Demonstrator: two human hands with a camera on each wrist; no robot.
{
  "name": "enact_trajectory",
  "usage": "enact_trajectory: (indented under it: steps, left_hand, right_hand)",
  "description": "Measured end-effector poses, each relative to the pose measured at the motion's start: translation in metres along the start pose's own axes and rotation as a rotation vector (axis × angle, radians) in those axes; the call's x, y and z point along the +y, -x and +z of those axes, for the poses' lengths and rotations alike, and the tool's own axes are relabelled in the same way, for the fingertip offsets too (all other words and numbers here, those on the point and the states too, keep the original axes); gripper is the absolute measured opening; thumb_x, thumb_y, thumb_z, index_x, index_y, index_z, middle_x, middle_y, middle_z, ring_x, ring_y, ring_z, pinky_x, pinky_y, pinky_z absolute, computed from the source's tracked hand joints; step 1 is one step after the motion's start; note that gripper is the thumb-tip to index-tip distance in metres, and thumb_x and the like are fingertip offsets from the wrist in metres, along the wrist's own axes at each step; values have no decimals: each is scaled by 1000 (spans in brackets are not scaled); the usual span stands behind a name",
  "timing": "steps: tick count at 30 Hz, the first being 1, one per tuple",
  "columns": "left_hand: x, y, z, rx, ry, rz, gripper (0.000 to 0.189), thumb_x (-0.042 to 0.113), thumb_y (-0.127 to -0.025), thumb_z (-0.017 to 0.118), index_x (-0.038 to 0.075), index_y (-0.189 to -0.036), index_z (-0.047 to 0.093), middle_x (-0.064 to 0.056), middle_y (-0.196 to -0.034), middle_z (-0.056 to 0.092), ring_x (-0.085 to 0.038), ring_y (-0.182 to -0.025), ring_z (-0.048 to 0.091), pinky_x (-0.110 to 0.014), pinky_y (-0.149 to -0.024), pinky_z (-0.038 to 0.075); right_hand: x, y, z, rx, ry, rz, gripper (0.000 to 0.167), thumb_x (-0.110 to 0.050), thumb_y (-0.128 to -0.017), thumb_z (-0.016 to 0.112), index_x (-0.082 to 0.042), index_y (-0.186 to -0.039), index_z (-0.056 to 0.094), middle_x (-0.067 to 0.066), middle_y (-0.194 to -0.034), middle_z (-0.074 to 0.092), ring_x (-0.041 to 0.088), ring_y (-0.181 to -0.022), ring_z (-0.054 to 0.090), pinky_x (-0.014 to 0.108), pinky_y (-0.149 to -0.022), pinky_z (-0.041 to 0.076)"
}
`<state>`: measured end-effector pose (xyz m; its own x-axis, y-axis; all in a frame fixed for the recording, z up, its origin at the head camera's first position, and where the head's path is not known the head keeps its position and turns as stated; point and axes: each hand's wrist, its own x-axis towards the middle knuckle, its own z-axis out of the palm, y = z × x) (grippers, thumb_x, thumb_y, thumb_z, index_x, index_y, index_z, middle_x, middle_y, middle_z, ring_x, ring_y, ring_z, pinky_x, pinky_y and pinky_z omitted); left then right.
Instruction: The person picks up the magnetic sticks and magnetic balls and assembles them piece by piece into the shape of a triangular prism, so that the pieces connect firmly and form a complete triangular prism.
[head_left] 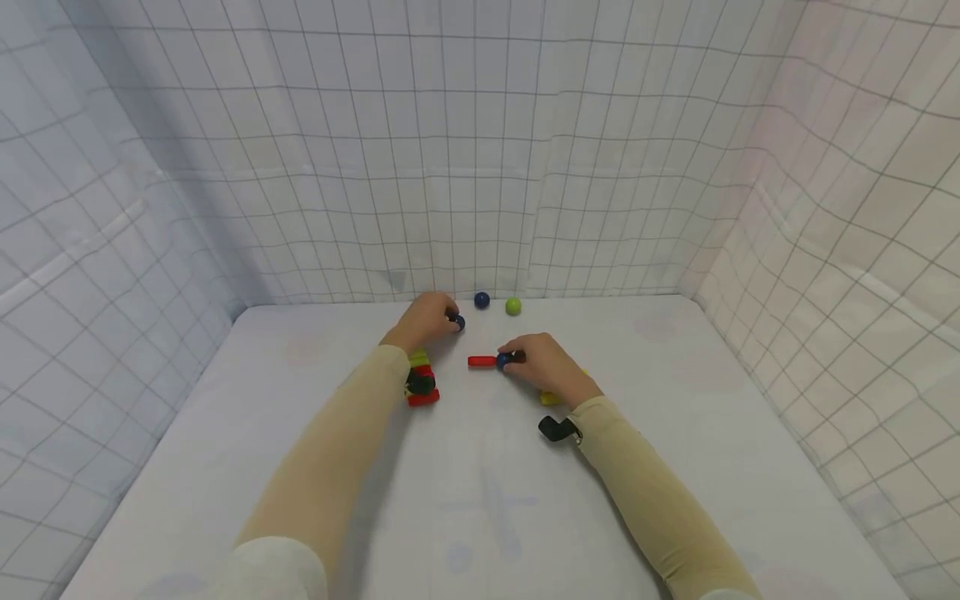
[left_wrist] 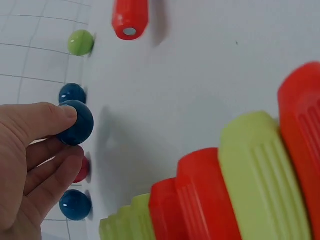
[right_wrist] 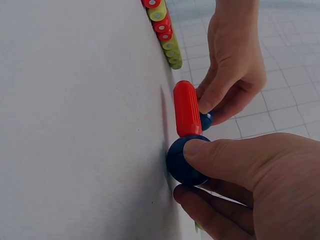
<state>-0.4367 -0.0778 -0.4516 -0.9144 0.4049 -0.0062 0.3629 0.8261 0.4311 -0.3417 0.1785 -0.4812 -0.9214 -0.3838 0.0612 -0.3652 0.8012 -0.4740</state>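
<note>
Two hands at work, each pinching a dark blue ball; notes run left to right from where I stand.

Row of rods [left_wrist: 207, 192], red and green: lies beneath the left wrist. Risk: a dip of that wrist skews the row.

Red ball [left_wrist: 82, 170] and nearest loose ball [left_wrist: 75, 205], blue: beside the left hand [head_left: 429, 322], near the gridded cloth [head_left: 487, 183]. Risk: a brush of the fingers sets either rolling.

Left-hand ball [head_left: 460, 322]: between thumb and fingers. Smooth and round, so an off-centre pinch could let it squirt out.

Red rod [head_left: 482, 362]: between the hands, left end free, right end against the right-hand ball [head_left: 504, 362]. Cannot tell what joins them; if the bond is weak, a bump on the free end could swing the rod or part it.

Rear blue ball [head_left: 482, 300], then green ball [head_left: 513, 307]: loose, likely to roll if knocked.

Right hand [head_left: 546, 362]: thumb and fingers narrow on its ball. Yellow pieces [head_left: 551, 399] sit partly hidden under its wrist; lowering it could shove them.
</note>
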Motion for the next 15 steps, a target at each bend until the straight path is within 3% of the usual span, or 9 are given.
enact_trajectory:
  steps: [9, 15]
  left_hand:
    - [2, 10, -14, 57, 163, 49, 43, 20, -102, 79, 4, -140, 71, -12, -124, 74, -29, -115, 67, -45, -107, 53]
    - [2, 27, -19, 39, 234, 70, 35, 18, -101, 81, 7, -133, 75, -11, -119, 73, -29, -112, 67, -44, -102, 57]
  right_hand:
    - [-3, -2, -3, 4, 8, 0, 35, -20, -102, 80, -10, -135, 77, 9, -132, 74, 23, -120, 68, 42, -108, 53]
    - [-3, -2, -3, -9, 11, 4, 35, -20, -102, 80, -9, -135, 76, 9, -133, 74, 23, -120, 68, 42, -108, 53]
